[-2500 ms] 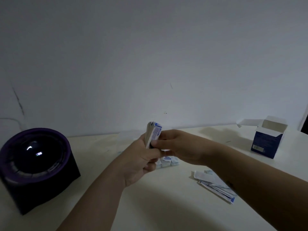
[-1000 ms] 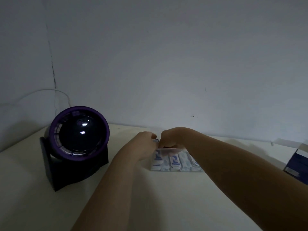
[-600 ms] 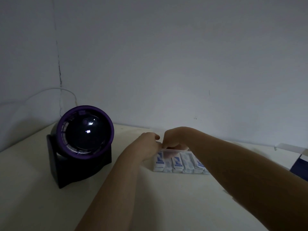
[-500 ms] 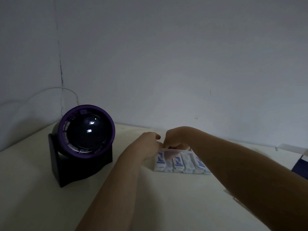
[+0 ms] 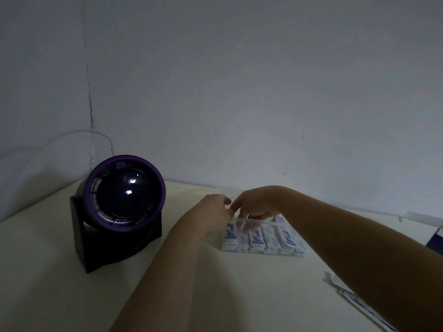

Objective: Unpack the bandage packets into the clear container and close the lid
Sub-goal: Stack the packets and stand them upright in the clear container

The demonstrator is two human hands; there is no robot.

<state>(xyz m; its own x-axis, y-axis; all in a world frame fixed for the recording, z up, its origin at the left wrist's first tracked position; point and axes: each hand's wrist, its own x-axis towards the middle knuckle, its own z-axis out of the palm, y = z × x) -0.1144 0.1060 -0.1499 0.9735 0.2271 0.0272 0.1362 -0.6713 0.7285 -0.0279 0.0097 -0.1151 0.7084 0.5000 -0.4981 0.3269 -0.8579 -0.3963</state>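
A clear container (image 5: pixel 263 248) stands on the cream table with a row of white and blue bandage packets (image 5: pixel 255 237) upright inside it. My right hand (image 5: pixel 256 204) is over its left back part, fingers pointing straight down into it among the packets, seen blurred through the wall. My left hand (image 5: pixel 211 216) is curled against the container's left end, next to my right thumb; its fingertips are hidden. No lid can be made out in the dim light.
A black dome device with a purple rim (image 5: pixel 122 207) stands on the left of the table, a thin cable on the wall behind it. A blue box (image 5: pixel 435 240) shows at the right edge. Loose packets (image 5: pixel 354 300) lie at the front right.
The stack of packets that both hands held up has gone down into the container. Over the last second the hands have stayed at its left end, and the view shifted slightly left.
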